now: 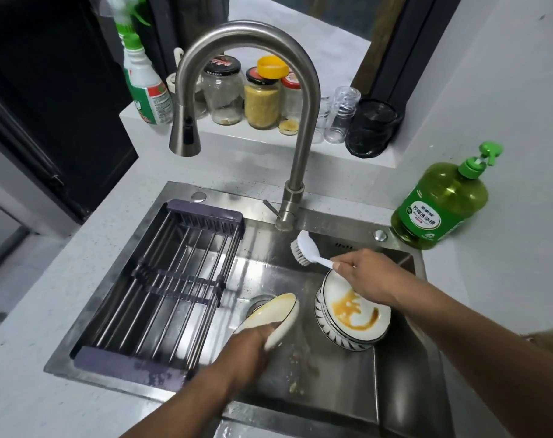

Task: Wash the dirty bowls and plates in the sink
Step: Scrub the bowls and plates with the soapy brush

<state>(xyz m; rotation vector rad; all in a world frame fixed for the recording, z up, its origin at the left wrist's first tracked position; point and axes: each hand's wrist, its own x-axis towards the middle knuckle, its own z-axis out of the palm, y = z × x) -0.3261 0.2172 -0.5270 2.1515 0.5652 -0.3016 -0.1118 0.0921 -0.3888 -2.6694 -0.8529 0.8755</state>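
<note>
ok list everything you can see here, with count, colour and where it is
sink: 1, steel, set in the pale counter
tap: 1, steel gooseneck, behind the basin
drying rack: 1, purple ends with steel bars, across the sink's left half
held plate: 1, white, yellowish smears, tilted over the drain
dish stack: 1 stack, white with dark pattern, brown sauce on top, right of basin
brush: 1, white, above the stack
soap bottle: 1, green pump, counter at right
spray bottle: 1, white and green, ledge left
jars: several, glass, on the ledge
black bag: 1, ledge right
left hand: grips the held plate
right hand: grips the brush handle
</note>
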